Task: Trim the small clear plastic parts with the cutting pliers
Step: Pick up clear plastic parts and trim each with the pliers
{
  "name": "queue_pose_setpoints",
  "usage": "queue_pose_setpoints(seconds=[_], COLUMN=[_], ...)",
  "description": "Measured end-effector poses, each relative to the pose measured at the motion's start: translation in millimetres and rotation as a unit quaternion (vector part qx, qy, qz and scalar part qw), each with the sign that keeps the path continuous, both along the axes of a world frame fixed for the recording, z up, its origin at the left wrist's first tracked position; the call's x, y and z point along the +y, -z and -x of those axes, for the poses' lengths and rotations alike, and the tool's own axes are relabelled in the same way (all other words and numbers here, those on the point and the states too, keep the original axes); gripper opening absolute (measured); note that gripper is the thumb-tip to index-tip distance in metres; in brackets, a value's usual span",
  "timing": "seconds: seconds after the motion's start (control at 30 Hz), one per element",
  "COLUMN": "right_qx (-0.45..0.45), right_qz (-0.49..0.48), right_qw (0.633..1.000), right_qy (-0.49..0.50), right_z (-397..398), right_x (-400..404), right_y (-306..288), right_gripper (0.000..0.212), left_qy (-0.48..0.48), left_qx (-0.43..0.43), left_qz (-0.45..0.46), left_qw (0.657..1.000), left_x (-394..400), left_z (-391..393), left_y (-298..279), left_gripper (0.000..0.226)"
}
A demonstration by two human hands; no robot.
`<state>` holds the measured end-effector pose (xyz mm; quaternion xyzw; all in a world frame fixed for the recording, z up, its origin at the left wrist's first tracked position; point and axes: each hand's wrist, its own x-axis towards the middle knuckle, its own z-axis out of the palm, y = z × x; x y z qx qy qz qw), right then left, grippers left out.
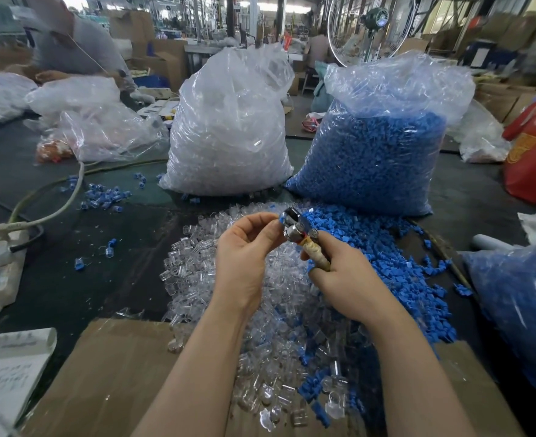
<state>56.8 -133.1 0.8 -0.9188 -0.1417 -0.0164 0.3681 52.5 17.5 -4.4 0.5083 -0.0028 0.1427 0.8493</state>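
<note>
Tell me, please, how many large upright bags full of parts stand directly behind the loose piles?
2: the clear-parts bag stands left, the blue-parts bag right, side by side. Further bags lie at the table's edges.

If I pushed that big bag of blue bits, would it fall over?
Probably not easily. The bag of blue pieces looks packed full with a wide base on the table, so likely heavy. Its thin clear plastic looks floppy, so it would probably dent and sag before tipping.

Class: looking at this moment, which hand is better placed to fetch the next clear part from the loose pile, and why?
Probably the left hand. It pinches only a small part at the tool's head and hovers over the clear parts pile. The right hand is wrapped around the tool's handle, nearer the blue parts.
</note>
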Motion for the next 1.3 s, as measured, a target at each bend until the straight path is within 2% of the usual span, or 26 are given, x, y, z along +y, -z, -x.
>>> queue_pose_setpoints(seconds=[0.2,0.7,0.83,0.9,0.97,1.1,1.2,1.3], right_qx=[-0.016,-0.046,-0.053,-0.056,-0.053,-0.049,-0.049,-0.052], right_qz=[0.007,0.028,0.038,0.038,0.040,0.052,0.059,0.068], right_qw=[1.000,0.998,0.998,0.997,0.997,0.996,0.994,0.993], right_qy=[-0.006,0.015,0.016,0.028,0.044,0.061,0.071,0.076], right_z=[1,2,3,3,2,1,1,1], right_x=[1,6,6,5,2,-4,-6,-7], right_y=[1,0,0,0,0,1,0,0], right_gripper=[0.012,0.013,0.014,0.014,0.012,0.015,0.015,0.015], left_qy=[-0.010,-0.016,-0.014,-0.054,-0.126,-0.239,-0.254,-0.264], left_qx=[-0.003,0.001,0.027,0.072,0.131,0.210,0.236,0.240], left_qz=[-0.005,-0.020,-0.011,0.029,0.108,0.285,0.355,0.382], left_qw=[1.000,1.000,0.999,0.996,0.977,0.904,0.868,0.853], left_x=[0,2,10,27,53,96,111,115], left_z=[0,-1,1,1,0,0,-1,2], left_y=[0,-1,-5,-7,-6,2,10,12], left_gripper=[0.013,0.011,0.009,0.010,0.011,0.009,0.018,0.030])
